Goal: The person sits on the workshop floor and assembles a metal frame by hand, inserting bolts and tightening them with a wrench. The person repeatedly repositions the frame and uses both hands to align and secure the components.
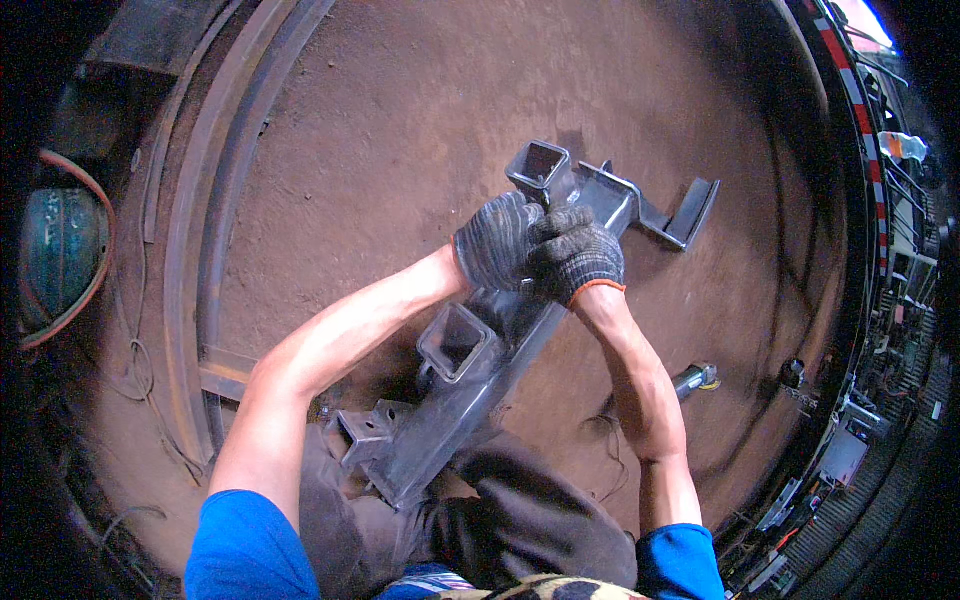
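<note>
A dark steel beam (470, 400) with welded-on parts runs from above my lap away to the upper right. Two short square tubes stick up from it, a near tube (458, 343) and a far tube (540, 165). A drilled bracket (370, 432) sits at its near end; a bent steel arm (690, 215) reaches out past the far end. Both hands wear dark knit gloves and meet over the beam, just below the far tube. My left hand (495, 243) is closed, its fingers against my right hand (580, 255), which is curled too. Whatever lies between them is hidden.
On the brown floor right of my right forearm lies a silver hand tool (697, 380) with a yellowish end. Long rusty steel bars (205, 190) run along the left. Further left stand a teal rounded vessel (65, 245) and an orange hose (105, 210). Cluttered equipment (850, 450) lines the right edge.
</note>
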`<action>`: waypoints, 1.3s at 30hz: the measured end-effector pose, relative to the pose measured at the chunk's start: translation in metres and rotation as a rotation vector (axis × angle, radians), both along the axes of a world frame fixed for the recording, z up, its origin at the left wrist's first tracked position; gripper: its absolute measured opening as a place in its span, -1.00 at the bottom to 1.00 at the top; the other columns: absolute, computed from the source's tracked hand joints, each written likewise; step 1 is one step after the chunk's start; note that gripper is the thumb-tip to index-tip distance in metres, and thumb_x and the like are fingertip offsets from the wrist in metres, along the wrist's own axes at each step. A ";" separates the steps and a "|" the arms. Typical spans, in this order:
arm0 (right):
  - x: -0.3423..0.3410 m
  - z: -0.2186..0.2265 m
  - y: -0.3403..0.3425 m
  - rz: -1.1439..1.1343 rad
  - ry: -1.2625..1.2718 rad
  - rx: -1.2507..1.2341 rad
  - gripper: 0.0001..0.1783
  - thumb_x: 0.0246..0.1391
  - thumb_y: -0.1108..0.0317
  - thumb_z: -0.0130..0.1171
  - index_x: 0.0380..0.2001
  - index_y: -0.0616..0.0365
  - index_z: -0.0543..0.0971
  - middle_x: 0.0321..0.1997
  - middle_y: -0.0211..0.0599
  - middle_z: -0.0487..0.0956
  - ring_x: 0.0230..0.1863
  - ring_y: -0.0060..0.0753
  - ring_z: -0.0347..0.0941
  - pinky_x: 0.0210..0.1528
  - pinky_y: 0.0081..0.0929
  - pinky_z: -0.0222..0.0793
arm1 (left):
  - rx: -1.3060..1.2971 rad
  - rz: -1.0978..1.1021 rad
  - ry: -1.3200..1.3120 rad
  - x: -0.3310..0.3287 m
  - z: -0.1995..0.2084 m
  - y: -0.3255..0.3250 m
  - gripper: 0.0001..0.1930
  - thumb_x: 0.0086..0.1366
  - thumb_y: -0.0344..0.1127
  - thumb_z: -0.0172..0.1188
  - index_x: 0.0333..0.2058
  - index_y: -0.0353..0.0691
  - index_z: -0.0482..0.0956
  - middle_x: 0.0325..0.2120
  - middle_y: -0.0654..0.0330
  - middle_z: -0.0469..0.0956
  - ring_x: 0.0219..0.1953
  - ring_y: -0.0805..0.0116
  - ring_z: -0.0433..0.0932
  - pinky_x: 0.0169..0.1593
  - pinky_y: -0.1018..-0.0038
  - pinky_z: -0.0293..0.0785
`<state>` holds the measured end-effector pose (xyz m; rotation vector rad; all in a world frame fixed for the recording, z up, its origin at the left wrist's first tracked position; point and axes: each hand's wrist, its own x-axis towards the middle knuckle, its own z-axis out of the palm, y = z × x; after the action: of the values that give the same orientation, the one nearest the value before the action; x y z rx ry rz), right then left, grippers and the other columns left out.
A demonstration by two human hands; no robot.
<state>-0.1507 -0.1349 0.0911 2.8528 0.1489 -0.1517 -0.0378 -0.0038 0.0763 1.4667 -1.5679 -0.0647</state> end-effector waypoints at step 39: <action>-0.002 0.010 -0.004 -0.022 -0.030 0.078 -0.86 -0.07 0.29 0.04 -0.47 0.11 0.46 -0.48 -0.32 0.47 -0.49 -0.28 0.46 -0.40 -0.41 0.48 | -0.199 -0.182 -0.049 0.005 -0.018 -0.027 -0.25 -0.16 0.13 0.38 0.07 0.05 0.44 -0.01 0.13 0.51 -0.11 0.05 0.56 -0.16 0.15 0.46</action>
<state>-0.1527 -0.1392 0.1015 2.9337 0.1193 -0.1102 -0.0323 -0.0313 0.0579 1.1770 -1.6933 0.0211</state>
